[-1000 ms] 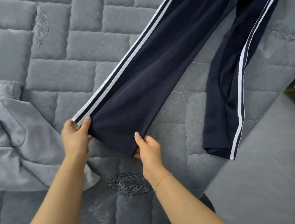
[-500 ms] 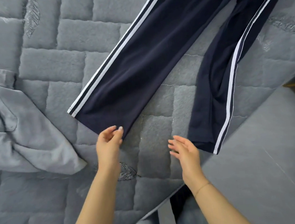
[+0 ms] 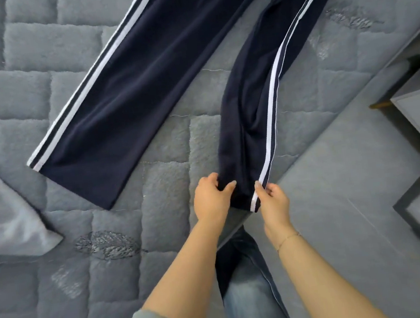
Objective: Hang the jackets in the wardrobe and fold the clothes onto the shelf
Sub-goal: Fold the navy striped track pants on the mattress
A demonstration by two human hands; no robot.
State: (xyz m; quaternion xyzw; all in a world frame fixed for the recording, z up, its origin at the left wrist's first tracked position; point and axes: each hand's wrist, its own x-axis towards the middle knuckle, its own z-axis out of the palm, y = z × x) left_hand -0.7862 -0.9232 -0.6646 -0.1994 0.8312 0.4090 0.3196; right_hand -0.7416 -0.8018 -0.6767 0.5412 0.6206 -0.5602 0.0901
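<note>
- Far out to the left of our left hand (image 3: 212,200) lies a pale grey garment (image 3: 3,216), crumpled on the quilted bed cover (image 3: 65,91); it looks soft and limp, and we judge it will need spreading before it folds.
- Up and to the left of that same hand, the flat leg (image 3: 129,100) of the navy track trousers (image 3: 190,43) lies smooth on the cover, with its white side stripes on the far edge from us. It is apart from both hands.
- Our left hand pinches the hem of the bunched leg (image 3: 248,117), thumb on top and fingers curled beneath the cloth, at the inner corner.
- Just to its right, our right hand (image 3: 274,202) pinches the outer corner of the same hem, right at the white stripe (image 3: 273,104). The two hands sit close together, near the bed's edge.
- The cloth looks like a light knit: soft, floppy, not at all fragile, and with no stiffness to hold a shape. This leg is creased and narrowed along its length above our hands.
- We judge the hem corners are the right grip: drawing them apart and towards us should flatten the leg. After that, taking it by hem and waistband would suit folding. The waistband is out of view.
</note>
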